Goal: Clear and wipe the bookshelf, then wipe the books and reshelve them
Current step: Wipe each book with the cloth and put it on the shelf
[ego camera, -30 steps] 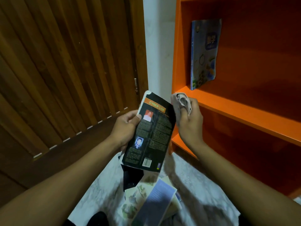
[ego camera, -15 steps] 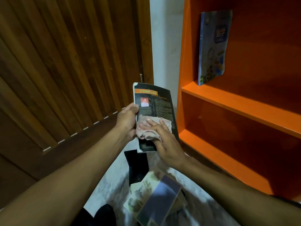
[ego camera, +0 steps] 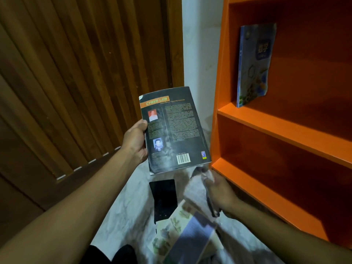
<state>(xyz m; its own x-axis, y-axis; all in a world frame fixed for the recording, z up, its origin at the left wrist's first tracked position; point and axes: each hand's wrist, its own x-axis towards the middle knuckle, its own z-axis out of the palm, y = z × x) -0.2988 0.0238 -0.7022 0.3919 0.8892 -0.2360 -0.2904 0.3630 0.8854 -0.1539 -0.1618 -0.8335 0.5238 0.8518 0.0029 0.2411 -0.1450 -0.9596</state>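
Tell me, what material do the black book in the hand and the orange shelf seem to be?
Black paperback book: glossy card cover, judging by its sheen and worn corner. Orange bookshelf: probably painted or laminated board; smooth, even colour, no grain.

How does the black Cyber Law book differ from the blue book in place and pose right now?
The black Cyber Law book is off the shelf, gripped by the left hand; the blue book stands on the orange bookshelf with no hand on it. The black one shows its back cover with a barcode; the blue one stands upright against the shelf's side wall. Both are thin paperbacks.
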